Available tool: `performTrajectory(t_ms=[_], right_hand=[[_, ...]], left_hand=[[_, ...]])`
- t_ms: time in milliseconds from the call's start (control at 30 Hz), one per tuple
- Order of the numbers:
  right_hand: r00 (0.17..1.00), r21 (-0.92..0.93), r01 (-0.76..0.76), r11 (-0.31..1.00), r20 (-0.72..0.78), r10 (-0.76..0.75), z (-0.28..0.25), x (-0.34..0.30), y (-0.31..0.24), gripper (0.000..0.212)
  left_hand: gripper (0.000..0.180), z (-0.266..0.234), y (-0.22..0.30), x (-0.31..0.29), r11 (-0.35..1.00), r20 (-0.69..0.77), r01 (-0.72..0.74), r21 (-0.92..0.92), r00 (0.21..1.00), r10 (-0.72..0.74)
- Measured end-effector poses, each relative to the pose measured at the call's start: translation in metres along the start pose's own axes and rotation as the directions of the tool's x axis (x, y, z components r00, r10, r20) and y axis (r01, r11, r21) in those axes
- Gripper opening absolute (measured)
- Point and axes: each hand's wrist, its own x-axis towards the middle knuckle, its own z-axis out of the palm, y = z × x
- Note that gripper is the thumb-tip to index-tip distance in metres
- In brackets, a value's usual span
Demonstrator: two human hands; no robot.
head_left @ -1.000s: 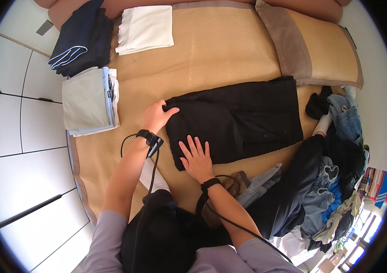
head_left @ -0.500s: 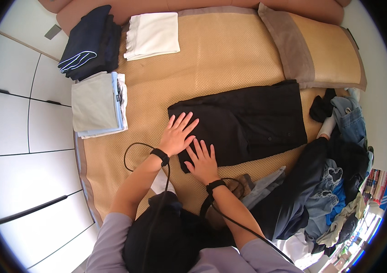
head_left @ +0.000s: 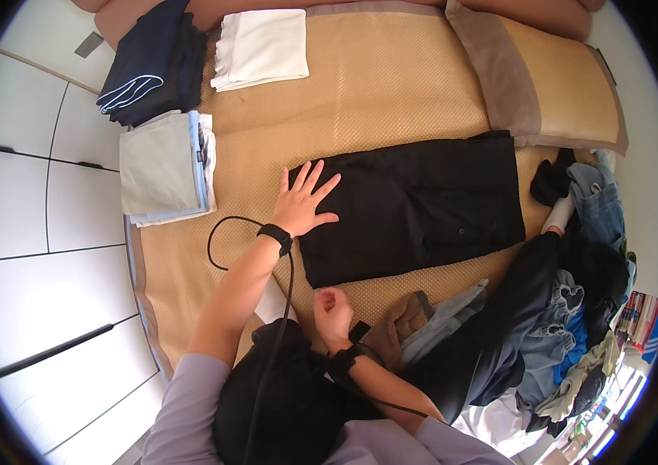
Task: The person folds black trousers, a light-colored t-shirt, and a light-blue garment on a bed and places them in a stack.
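Note:
A black garment [head_left: 429,209], apparently a pair of trousers or shorts, lies folded into a wide flat shape on the woven mat. On its left end my left hand [head_left: 302,205] rests palm down, fingers spread, with the fingertips on the cloth. My right hand [head_left: 332,316] is curled closed beside the garment's near left corner. Whether its fingers pinch the cloth edge is hidden. Both wrists wear black bands, with a dark cable looping from the left one.
Folded stacks sit at the far left: dark clothes [head_left: 151,66], white cloth [head_left: 261,50] and light clothes [head_left: 160,167]. A pillow [head_left: 569,85] lies far right. Rumpled clothes [head_left: 557,333] are heaped beyond my outstretched leg on the right. A brown cloth [head_left: 398,325] lies near my right wrist.
My right hand has lifted off the black garment, drawn back toward me and curled closed. My left hand has shifted slightly up along the garment's left end, still spread.

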Motion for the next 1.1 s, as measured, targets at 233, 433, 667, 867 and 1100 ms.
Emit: performTrajectory(t_ms=[233,433,667,867,1100], right_hand=[[0.998,0.067,-0.055,0.996,-0.032,0.057,0.02,0.024,0.015,0.021],[0.941,0.405,-0.337,0.85,0.166,0.294,0.03,0.026,0.007,0.025],[0.985,0.222,-0.138,0.965,0.129,0.111,0.027,0.029,0.049,0.019],[0.997,0.028,0.008,1.0,0.079,-0.01,0.013,0.024,0.016,0.015],[0.899,-0.338,0.426,0.839,0.259,-0.352,0.007,-0.034,-0.022,0.005]], left_hand=[[0.078,0.005,0.001,0.003,1.0,-0.022,-0.008,-0.004,1.0,0.007],[0.078,0.005,0.003,0.0,1.0,0.046,0.028,-0.009,0.999,-0.028],[0.082,0.003,-0.005,0.007,1.0,0.051,0.01,-0.014,0.999,-0.009],[0.082,0.004,-0.004,0.007,1.0,0.084,0.019,-0.002,0.996,-0.018],[0.081,-0.001,-0.002,0.001,0.999,0.011,0.006,0.043,1.0,-0.007]])
